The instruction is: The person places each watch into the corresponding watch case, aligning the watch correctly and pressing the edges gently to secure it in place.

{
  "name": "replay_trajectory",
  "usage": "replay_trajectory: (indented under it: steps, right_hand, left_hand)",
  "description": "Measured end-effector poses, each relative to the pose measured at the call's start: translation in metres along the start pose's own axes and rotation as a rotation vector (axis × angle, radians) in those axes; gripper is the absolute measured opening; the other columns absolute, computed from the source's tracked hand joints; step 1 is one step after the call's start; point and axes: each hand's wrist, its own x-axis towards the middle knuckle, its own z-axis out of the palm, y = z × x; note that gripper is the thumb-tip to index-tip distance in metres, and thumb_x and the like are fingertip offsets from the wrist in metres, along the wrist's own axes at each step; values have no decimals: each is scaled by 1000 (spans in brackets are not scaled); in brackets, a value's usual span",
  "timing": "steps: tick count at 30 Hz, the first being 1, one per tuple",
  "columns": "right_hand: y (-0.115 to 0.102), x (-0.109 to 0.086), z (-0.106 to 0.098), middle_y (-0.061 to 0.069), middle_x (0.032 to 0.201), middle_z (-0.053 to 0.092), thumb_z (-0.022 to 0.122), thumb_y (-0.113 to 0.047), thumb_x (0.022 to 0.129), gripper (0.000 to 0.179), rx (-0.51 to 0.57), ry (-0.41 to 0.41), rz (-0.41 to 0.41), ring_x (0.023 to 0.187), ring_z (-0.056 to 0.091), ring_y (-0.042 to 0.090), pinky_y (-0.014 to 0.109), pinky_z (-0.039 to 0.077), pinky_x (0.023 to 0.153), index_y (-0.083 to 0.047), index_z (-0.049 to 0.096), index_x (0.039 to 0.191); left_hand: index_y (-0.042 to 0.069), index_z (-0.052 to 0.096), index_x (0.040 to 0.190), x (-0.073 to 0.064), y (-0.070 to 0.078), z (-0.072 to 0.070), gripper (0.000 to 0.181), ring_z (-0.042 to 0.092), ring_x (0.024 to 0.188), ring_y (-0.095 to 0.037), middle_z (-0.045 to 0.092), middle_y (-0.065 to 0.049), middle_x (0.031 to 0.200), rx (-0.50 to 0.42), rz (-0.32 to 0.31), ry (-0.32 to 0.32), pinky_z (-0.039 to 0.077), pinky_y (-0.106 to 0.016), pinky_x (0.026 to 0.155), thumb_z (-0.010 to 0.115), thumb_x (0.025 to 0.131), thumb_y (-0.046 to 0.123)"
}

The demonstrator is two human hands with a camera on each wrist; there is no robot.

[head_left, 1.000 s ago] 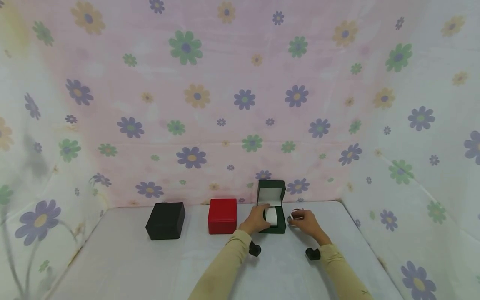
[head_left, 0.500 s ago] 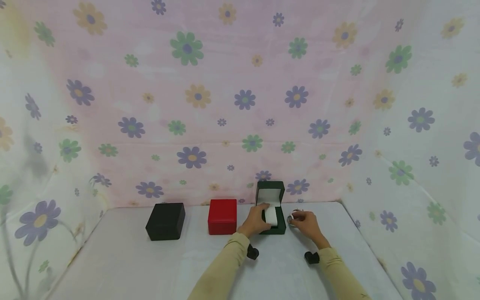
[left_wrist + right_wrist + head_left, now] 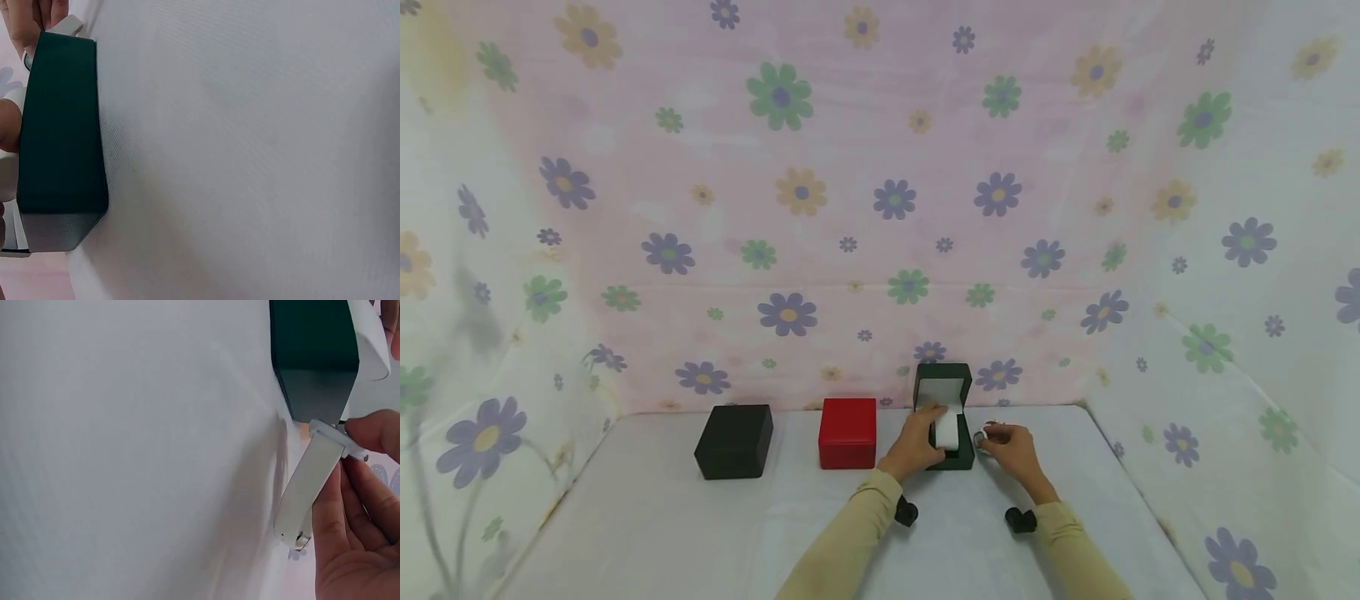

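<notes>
A green watch box [image 3: 961,457] stands on the table with its lid [image 3: 942,390] raised. Its white cushion [image 3: 947,432] sticks up above the box wall, as the right wrist view shows. My left hand [image 3: 914,443] pinches this cushion between thumb and fingers; the left wrist view shows the thumb [image 3: 9,125] against it. Just right of the box, my right hand [image 3: 1015,452] holds a wristwatch with a white strap [image 3: 310,481]. Thumb and fingers pinch the watch at its case [image 3: 331,437], and the strap with its buckle hangs below. The watch dial is turned away.
A closed red box [image 3: 847,433] stands left of the green one. Farther left is a closed black box [image 3: 734,442]. White cloth covers the table [image 3: 685,533], and a flowered curtain [image 3: 850,250] rises behind and at both sides.
The white cushion seems to tilt slightly in my left hand's grip. My right hand, with the watch, has shifted a little left towards the green box.
</notes>
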Motion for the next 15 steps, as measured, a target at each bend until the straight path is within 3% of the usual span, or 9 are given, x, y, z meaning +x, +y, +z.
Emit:
replay_trajectory:
  steps: [6,15]
  right_hand:
    - [-5,-7,-2,25,110,73,76,-3,86,29,40,38,24,94,73,30,14,54,68,10,73,112]
    - [-12,-14,-5,22,100,75,74,-3,88,23,53,99,34,86,72,22,14,54,66,9,74,108]
  left_hand:
    - [-4,57,139,0,-1,2,67,58,124,-28,58,-15,140,6,53,12,54,-40,105,80,76,-6]
    - [-3,57,138,0,0,2,68,55,124,-30,58,-14,138,47,149,102,53,-45,105,81,74,-4]
